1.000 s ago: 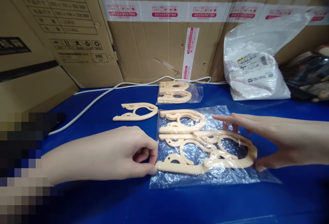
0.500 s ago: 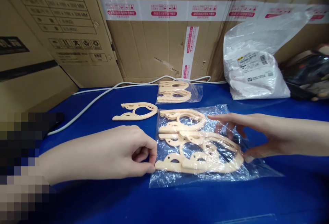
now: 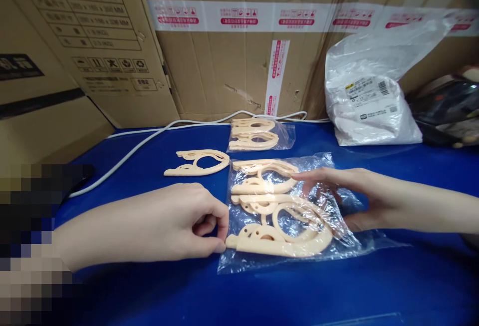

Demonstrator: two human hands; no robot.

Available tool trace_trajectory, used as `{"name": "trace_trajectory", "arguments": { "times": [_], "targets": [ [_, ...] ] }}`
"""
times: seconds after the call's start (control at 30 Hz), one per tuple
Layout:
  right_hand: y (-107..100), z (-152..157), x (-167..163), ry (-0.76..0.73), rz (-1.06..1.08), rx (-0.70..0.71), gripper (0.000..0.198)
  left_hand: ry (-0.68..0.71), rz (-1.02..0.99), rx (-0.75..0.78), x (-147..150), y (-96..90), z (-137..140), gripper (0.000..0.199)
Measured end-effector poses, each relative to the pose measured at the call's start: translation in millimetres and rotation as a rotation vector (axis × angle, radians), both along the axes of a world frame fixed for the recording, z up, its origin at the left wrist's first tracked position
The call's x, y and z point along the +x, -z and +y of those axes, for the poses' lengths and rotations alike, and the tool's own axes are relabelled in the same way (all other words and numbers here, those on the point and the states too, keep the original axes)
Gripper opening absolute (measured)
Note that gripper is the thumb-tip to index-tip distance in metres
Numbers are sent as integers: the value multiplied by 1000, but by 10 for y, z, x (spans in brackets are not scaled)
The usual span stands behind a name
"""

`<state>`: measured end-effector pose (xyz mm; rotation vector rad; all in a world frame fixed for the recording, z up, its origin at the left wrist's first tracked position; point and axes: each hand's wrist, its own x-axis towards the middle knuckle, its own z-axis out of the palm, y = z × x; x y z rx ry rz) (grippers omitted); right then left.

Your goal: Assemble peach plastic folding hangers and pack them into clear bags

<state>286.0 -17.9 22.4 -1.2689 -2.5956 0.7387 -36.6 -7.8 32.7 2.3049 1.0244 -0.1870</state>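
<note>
A clear plastic bag (image 3: 239,263) lies flat on the blue surface with several cream folding hangers (image 3: 288,250) inside, side by side and overlapping. My left hand (image 3: 187,221) is at the bag's left edge, its fingers curled and the thumb and index finger pinched on the plastic beside a hanger's end. From the right, my right hand (image 3: 359,196) reaches over the bag with fingers spread. Its index fingertip touches the bag above the upper hanger, and the thumb rests by the curved end of the lower ones. Some right fingers are partly hidden behind crinkled plastic.
A loose folded hanger (image 3: 198,163) lies behind my left hand. A smaller bagged pair of hangers (image 3: 258,141) sits farther back, near a white cable (image 3: 149,139). Cardboard boxes (image 3: 224,71) form the back and left side; a white plastic package (image 3: 374,111) stands at the back right.
My right hand has moved slightly left, and the lower hanger beneath it has slid left inside the bag, lining up with the one under it. My left hand has stayed in place.
</note>
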Motion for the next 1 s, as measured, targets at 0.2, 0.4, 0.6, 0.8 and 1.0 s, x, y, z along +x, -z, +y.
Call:
{"name": "trace_trajectory", "arguments": {
  "times": [0.2,0.4,0.6,0.8,1.0],
  "targets": [
    [40,30,29,-8,-41,-34,71,-24,22,11,-8,-19,-26,14],
    [95,85,52,-49,-25,-59,74,-66,24,42,-9,-1,-37,30],
    [78,69,12,-25,-16,-50,73,-50,18,68,-5,35,-41,30],
    [88,66,-14,-86,57,24,64,-55,37,101,4,35,-67,33],
    [125,68,-8,-91,64,48,64,-41,5,129,13,60,-67,33]
  ]
}}
